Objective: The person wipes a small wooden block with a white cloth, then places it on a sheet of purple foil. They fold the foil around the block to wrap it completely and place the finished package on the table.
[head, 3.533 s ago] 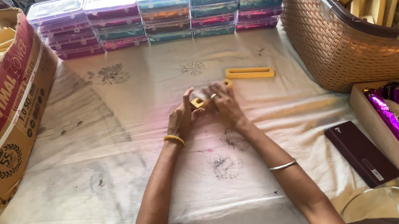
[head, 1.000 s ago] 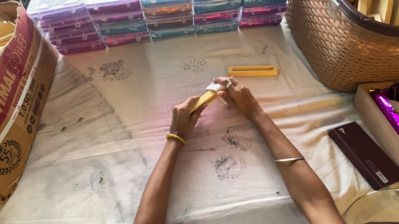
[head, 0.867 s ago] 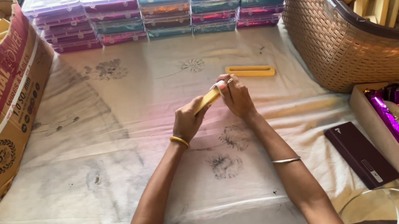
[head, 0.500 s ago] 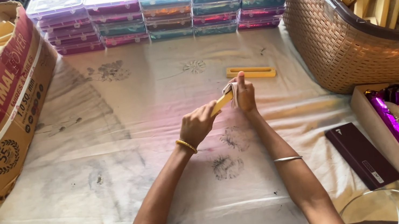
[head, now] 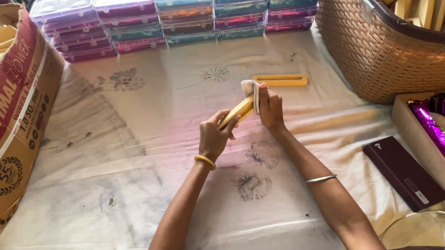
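Cloth-covered tabletop [head: 122,179]: left hand [head: 214,138] grips a yellow wooden piece [head: 237,112] steady while right hand [head: 270,109] pinches a pale cloth [head: 249,88] over its end. Another yellow piece [head: 280,80] lies just beyond.

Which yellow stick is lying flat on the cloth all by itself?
The yellow stick just beyond the hands, lying flat on the cloth. The other one is held up in the left hand, and the rest are piled in containers.

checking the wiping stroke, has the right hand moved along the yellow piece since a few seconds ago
Yes. The right hand, with the small cloth, has slid up the yellow piece toward the flat yellow frame lying on the table; earlier it sat lower, beside the left hand.
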